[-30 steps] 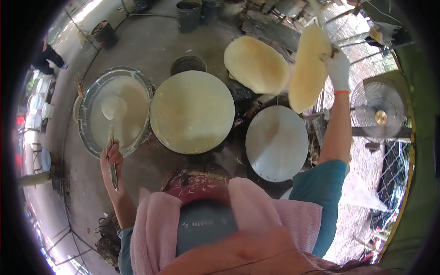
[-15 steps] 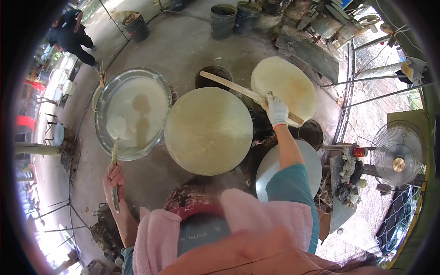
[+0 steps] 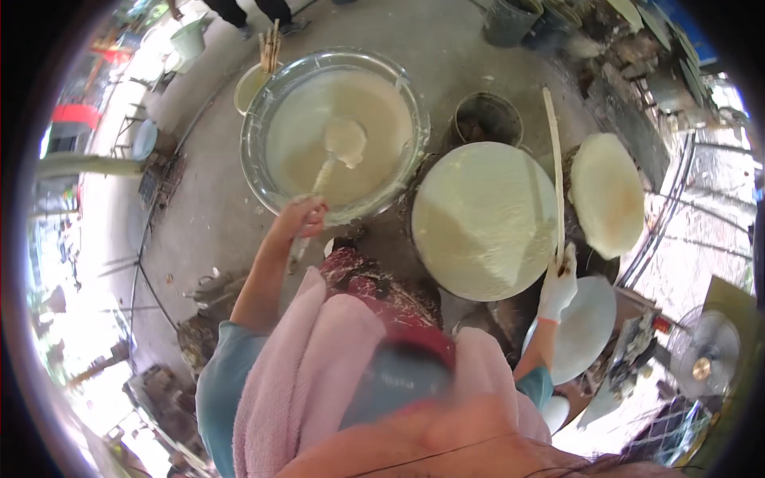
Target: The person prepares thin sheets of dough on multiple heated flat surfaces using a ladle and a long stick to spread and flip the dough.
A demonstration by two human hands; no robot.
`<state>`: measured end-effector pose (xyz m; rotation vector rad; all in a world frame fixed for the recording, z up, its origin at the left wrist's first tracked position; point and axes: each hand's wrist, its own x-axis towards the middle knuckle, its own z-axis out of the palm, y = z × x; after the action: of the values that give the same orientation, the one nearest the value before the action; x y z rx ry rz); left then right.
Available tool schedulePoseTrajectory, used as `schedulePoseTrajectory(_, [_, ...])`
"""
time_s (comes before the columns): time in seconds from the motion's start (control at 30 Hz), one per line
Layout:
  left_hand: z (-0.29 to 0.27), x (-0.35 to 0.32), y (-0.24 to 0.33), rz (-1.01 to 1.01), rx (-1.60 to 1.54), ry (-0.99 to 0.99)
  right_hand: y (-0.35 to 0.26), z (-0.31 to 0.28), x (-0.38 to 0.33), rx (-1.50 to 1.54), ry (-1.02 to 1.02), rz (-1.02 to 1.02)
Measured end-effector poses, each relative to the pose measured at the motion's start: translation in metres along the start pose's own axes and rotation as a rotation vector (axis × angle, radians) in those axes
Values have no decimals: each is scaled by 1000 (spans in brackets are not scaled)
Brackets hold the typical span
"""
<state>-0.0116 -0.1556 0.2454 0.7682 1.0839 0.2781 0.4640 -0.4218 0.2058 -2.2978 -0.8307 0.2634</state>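
Note:
My left hand (image 3: 301, 217) is closed round the handle of a ladle (image 3: 323, 177). Its rounded end, coated in pale liquid, rests in a wide metal basin (image 3: 253, 163) of creamy batter (image 3: 291, 127). On my right hand (image 3: 558, 291) is a white glove with dark smudges, its fingers wrapped round the near end of a long flat wooden stick (image 3: 553, 151). That stick points away from me along the right side of a large round flat surface (image 3: 484, 219) covered with a pale, wet-looking layer. Beyond the stick sits a pale oval dome (image 3: 607, 195) with a brownish patch.
A dark bucket (image 3: 488, 119) stands behind the round surface. Near my right forearm lies a grey metal disc (image 3: 582, 319), with a fan (image 3: 701, 362) farther right. Sticks (image 3: 269, 49) stand in a container left of the basin. A person's legs (image 3: 251, 12) show at the top.
The view has swung left. My left hand has carried the ladle farther over the basin. My right hand has drawn back from the dome, and the stick has turned from pointing left to pointing away.

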Motion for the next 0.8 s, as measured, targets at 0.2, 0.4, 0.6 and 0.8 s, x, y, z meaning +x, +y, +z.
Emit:
schedulePoseTrajectory(0.2, [-125,148,-80,761,1587,-74,-109,75,-177,122,-68,373])
schedulePoseTrajectory(0.4, [-99,243,-33,333,1454,-95,-164,129,-255,430,-74,664])
schedulePoseTrajectory(0.6, [-158,256,-77,160,1591,-550,-175,153,-304,448,-97,657])
schedulePoseTrajectory(0.8, [-163,129,-122,-557,534,-299,-175,178,-394,594,-241,659])
